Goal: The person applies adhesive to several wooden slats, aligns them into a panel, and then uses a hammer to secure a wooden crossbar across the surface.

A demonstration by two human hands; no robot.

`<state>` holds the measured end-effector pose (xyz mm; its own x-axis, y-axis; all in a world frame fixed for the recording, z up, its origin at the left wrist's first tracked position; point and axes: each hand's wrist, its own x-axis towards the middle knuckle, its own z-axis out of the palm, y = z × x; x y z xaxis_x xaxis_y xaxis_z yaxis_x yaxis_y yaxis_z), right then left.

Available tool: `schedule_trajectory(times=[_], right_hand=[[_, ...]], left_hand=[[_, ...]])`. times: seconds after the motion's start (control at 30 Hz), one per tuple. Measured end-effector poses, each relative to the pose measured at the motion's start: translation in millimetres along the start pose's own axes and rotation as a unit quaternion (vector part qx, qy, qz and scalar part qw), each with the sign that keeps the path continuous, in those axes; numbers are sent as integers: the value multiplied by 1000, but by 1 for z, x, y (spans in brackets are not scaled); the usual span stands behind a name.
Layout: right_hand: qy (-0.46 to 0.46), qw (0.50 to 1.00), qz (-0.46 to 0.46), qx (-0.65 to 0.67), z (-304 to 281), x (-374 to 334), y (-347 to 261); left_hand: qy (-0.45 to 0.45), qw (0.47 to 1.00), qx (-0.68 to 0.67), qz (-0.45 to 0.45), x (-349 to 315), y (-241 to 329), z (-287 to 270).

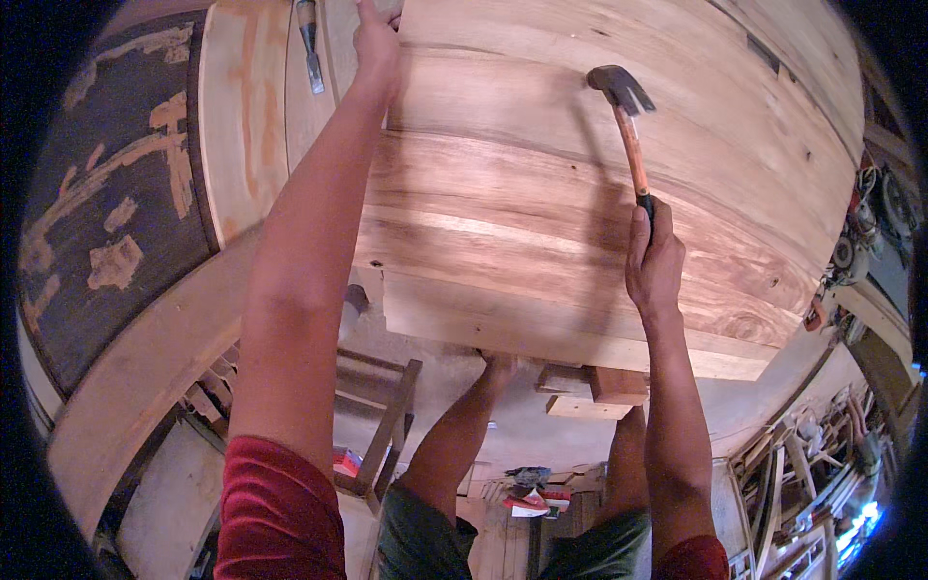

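My right hand [657, 256] is closed around the dark grip of a claw hammer [633, 159]. The hammer's handle is orange-brown wood, and its dark metal head is over the face of a large wooden panel [503, 174] made of joined boards. A shadow falls on the boards beside the hammer. At the far left edge of this panel, my left hand [375, 48] grips the side, its fingers partly hidden there. A chisel [309, 48] with a wooden handle lies on pale boards just left of that hand.
Wood blocks [619, 387] sit under the panel's near edge, by my legs. A dark board with tan patches [116, 193] stands at the left. A wooden stool frame [382, 416] is below. Scrap wood [802, 464] is piled at the right, with cables and tools [865, 227] above it.
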<state>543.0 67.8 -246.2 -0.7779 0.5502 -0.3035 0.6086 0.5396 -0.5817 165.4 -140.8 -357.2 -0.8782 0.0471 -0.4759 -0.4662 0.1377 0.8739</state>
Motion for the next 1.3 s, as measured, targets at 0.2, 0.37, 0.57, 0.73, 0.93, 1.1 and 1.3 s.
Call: schedule_trajectory(times=[0.2,0.37,0.57,0.73,0.93,1.1,1.3], right_hand=[[-42,999,27,-19,-2,-2,-11],[-69,997,-23,34,8,-28,-15],[-122,987,-108,10,22,-31,-26],[-162,976,-140,-38,39,-30,-36],[-147,979,-135,-38,44,-37,-45],[-181,976,-95,-82,45,-36,-42],[-164,982,-87,-31,38,-45,-39]], left_hand=[[-64,996,55,36,-15,14,-8],[-114,973,196,37,-22,-1,-68],[-129,951,280,-31,-76,-6,-73],[-94,974,200,-48,-73,-25,-74],[-83,981,174,3,-45,-57,-81],[-105,956,274,-27,-54,-42,-82],[-163,954,246,46,-77,-21,-77]])
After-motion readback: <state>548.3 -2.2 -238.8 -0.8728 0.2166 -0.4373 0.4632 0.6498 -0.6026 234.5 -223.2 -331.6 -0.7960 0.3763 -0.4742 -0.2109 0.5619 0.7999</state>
